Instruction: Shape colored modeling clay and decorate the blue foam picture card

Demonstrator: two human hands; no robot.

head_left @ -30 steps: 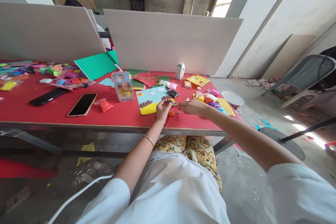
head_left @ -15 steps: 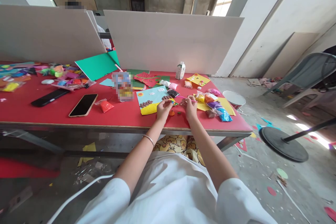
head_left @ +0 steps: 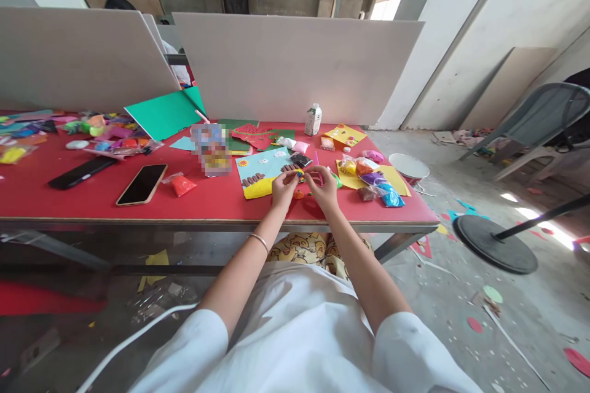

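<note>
My left hand is closed in a pinch on a small multicoloured piece, yellow and blue, that looks like modelling clay. From the other side, the fingertips of my right hand are pinched together at the same piece. Part of a thin pink stick shows by the right fingers; whether they hold it is hidden. Just beyond my left hand lies a light blue card with a sun, clouds, brown shapes and a yellow strip. Under the hands, a small orange lump rests on the red table.
Bags of coloured clay lie on yellow paper to the right. A black bag and a carton stand farther back. Leftward are a red-orange bag, a phone and a black case. A white board rises behind.
My right hand has moved left, bringing its fingertips against the small piece in my left hand. The pink stick, lying across the right fingers before, now points away from me.
</note>
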